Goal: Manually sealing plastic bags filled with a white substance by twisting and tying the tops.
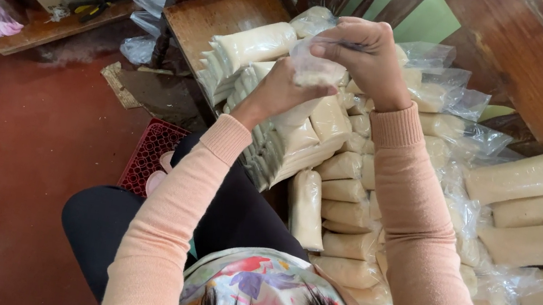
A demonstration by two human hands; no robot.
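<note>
- Gripping a small clear plastic bag (315,67) of pale filling, left hand (280,90) clamps below.
- Right hand (366,56) pinches its top, above stacked filled packets (328,153) on the counter (212,20).

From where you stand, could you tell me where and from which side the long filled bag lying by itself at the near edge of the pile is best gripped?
I would grip the long filled bag across its middle, coming from above. It lies flat with its long sides exposed, and its left side faces the open edge, away from the smaller packed bags. Both the left hand and right hand hold a small bag.
</note>
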